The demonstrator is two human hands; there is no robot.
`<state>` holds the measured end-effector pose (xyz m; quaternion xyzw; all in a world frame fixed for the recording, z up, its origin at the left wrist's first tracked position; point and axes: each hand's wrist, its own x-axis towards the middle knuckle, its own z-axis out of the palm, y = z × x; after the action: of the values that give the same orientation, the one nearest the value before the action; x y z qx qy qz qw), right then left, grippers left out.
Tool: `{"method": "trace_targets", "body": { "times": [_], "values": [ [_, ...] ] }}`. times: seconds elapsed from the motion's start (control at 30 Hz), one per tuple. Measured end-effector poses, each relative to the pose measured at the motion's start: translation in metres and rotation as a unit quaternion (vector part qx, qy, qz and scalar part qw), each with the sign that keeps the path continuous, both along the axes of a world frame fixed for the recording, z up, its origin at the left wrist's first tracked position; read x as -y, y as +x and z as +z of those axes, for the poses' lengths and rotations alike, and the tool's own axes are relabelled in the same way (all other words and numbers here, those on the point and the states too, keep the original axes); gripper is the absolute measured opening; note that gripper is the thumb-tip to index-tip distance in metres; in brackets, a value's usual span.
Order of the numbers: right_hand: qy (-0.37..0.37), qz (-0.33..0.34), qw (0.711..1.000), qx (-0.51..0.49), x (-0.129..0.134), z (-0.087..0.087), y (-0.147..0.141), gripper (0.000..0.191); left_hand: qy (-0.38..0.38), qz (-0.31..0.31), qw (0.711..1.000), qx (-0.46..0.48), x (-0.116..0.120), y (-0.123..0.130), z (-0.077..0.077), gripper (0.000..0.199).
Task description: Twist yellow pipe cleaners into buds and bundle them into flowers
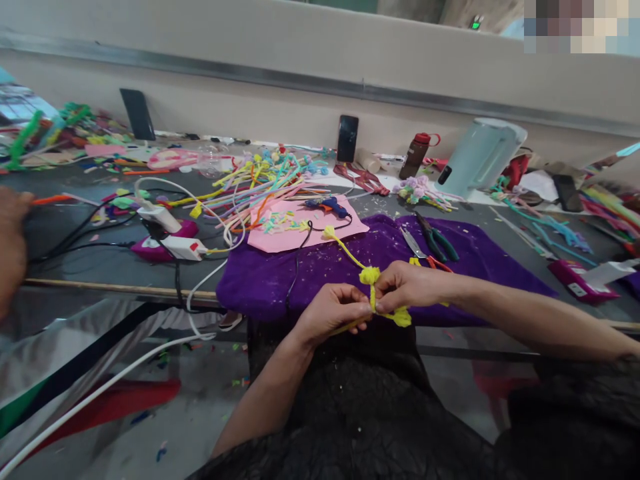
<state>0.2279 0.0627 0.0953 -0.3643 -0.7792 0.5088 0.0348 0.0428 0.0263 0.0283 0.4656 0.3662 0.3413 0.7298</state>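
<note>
Just below the centre of the frame, the person's 2 hands meet over the near edge of the worktop, both closed on 1 yellow pipe cleaner. The left hand pinches the lower stretch of it between thumb and fingertips; the right hand pinches it just beside, its fingertips almost touching those of the left. Each grip is shut tight on the stem, with no gap showing.

The stem's long axis runs on a slant: from a fluffy tuft at lower right of the grips, up through a second tuft standing right above the fingers, then away to the upper left, where its curled end lies on the pink sheet near the blue glue gun. So the free length lies up and left of both grips, over the purple cloth. Scissors and pliers lie just beyond the right hand, which is nearer to them.
</note>
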Motion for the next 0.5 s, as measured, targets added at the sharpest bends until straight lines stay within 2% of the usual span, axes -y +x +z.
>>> {"method": "trace_targets", "body": {
  "times": [0.2,0.33,0.4,0.5],
  "values": [
    [-0.068,-0.035,0.997,0.012,0.003,-0.003,-0.002,0.013,-0.012,-0.002,1.000,-0.009,0.004,0.005,-0.003,0.021],
    [-0.119,-0.048,0.992,-0.014,0.001,-0.005,-0.001,0.016,-0.041,0.007,0.998,0.050,0.005,0.008,-0.009,0.021],
    [-0.107,-0.062,0.991,-0.042,0.000,-0.009,0.001,0.016,-0.073,0.025,0.992,0.101,0.005,0.010,-0.013,0.021],
    [-0.049,-0.087,0.987,-0.130,0.000,-0.019,0.002,0.015,-0.107,0.037,0.977,0.180,0.007,0.015,-0.016,0.018]
  ]
}}
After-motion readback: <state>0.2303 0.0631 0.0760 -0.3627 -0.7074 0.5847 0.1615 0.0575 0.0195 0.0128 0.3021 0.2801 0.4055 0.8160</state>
